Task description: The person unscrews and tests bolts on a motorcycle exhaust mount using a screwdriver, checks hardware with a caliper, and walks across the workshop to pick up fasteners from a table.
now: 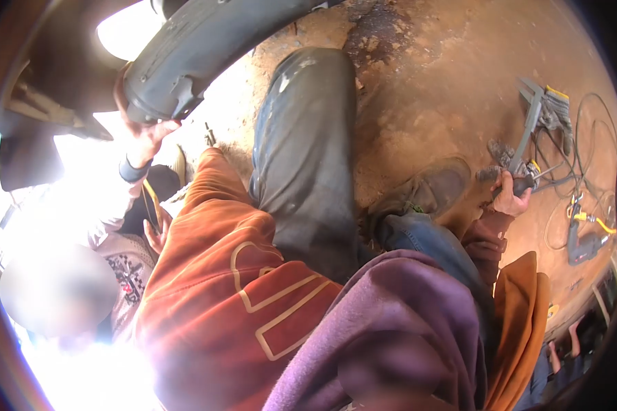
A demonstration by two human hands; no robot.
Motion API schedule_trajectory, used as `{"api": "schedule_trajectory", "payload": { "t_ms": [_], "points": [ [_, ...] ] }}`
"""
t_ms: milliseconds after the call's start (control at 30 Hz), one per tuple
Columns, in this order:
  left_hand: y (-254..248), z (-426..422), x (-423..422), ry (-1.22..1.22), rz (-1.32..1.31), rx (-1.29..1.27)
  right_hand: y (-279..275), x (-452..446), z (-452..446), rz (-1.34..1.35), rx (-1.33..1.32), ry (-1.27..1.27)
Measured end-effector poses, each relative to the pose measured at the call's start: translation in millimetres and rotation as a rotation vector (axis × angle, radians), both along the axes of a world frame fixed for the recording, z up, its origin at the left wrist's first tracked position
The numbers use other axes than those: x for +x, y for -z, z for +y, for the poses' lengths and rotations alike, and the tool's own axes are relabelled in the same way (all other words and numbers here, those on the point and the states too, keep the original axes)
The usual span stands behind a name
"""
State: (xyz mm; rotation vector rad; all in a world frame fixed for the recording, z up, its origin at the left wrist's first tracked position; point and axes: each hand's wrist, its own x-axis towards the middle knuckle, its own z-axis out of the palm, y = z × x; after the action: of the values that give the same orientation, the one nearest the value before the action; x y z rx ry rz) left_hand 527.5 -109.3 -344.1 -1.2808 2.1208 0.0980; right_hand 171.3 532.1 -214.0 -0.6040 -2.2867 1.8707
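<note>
At the right, my right hand (pixel 511 196) is closed around the dark handle of a screwdriver (pixel 524 183), its thin shaft pointing up and right over the floor. A large metal caliper (pixel 528 127) and grey work gloves (pixel 555 120) lie just beyond it. My left arm, in an orange sleeve (pixel 216 178), reaches up and left; the hand at its end is hardly visible in the glare, so its fingers cannot be read. A small dark thin piece (pixel 210 133) shows there. Above it is a curved dark grey plastic part (pixel 199 48).
At the left, another person's hand (pixel 144 140) supports the curved part's lower end; that person's other hand (pixel 158 233) is near a yellow strip. A drill-like power tool (pixel 586 246) and looped cables (pixel 583 151) lie on the dusty brown floor (pixel 425 103). My shoe (pixel 425 192) is nearby.
</note>
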Motion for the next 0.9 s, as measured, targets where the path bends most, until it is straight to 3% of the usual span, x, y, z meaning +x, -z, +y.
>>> {"api": "schedule_trajectory", "payload": {
  "t_ms": [133,267,300,333,367,500,567,667,733,900],
  "points": [
    [-45,-32,21,0.076,-0.006,-0.069,-9,9,-6,-0.07,0.09,0.038],
    [-98,-95,-9,0.279,0.038,-0.132,4,19,-16,-0.106,-0.037,0.148],
    [-104,-114,-28,0.327,0.071,-0.15,14,23,-13,-0.085,0.383,0.112],
    [-107,-130,-55,0.364,0.101,-0.17,41,28,-8,-0.02,0.434,0.22],
    [-111,-140,-81,0.396,0.122,-0.191,-21,18,-22,-0.106,0.196,0.101],
    [-137,-148,-128,0.401,0.144,-0.253,-21,25,-7,-0.149,0.258,0.078],
    [-157,-116,-150,0.398,0.146,-0.213,-31,29,16,-0.169,0.3,-0.074],
    [-186,-56,-159,0.386,0.122,-0.044,-100,62,31,-0.23,0.193,0.025],
    [-205,-7,-160,0.367,0.099,0.115,-155,99,49,-0.277,0.291,0.04],
    [-289,90,-168,0.359,0.053,0.459,-344,217,70,-0.845,0.203,0.356]
  ]
}}
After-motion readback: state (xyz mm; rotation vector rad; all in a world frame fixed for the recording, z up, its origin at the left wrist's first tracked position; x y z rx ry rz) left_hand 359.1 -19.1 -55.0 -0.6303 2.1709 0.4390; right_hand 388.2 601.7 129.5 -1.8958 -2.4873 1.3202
